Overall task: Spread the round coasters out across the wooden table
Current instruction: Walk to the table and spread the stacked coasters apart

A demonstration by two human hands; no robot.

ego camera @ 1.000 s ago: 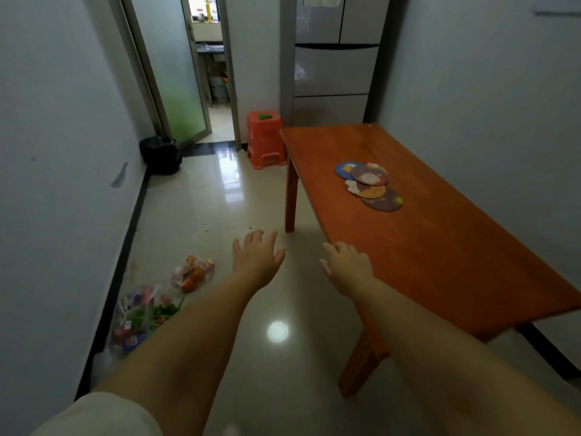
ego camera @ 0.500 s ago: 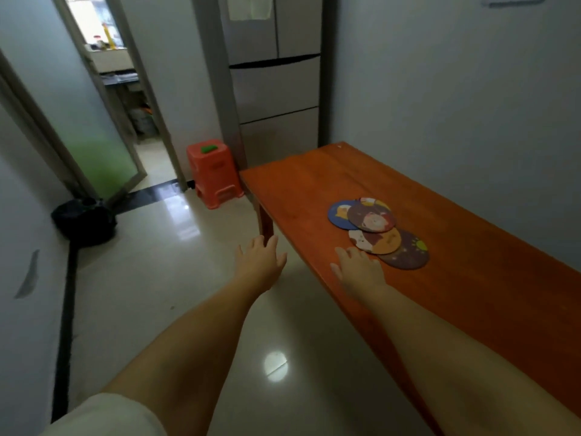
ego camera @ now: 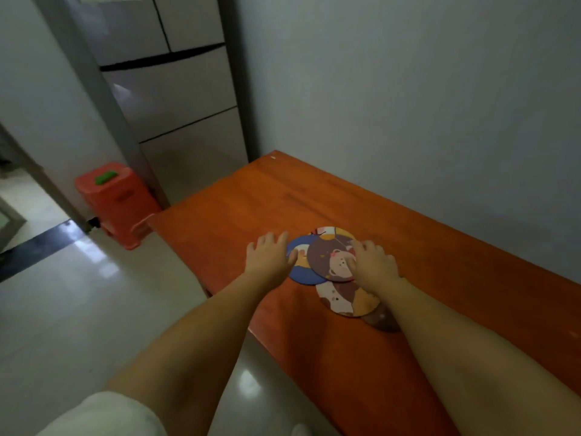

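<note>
Several round cartoon coasters lie overlapping on the orange wooden table. A brown bear coaster is on top, over a blue one. A tan and white one and a dark brown one lie nearer me, and another sits at the far side. My left hand rests flat, its thumb touching the blue coaster's left edge. My right hand lies on the right side of the bear coaster, fingers spread.
A grey wall runs along the table's right side. Past the table's far end stands a grey fridge. An orange plastic stool sits on the glossy tile floor to the left, by a doorway.
Both hands have reached forward from the table's near edge onto the coaster pile. The camera has moved closer to the table and turned right.
</note>
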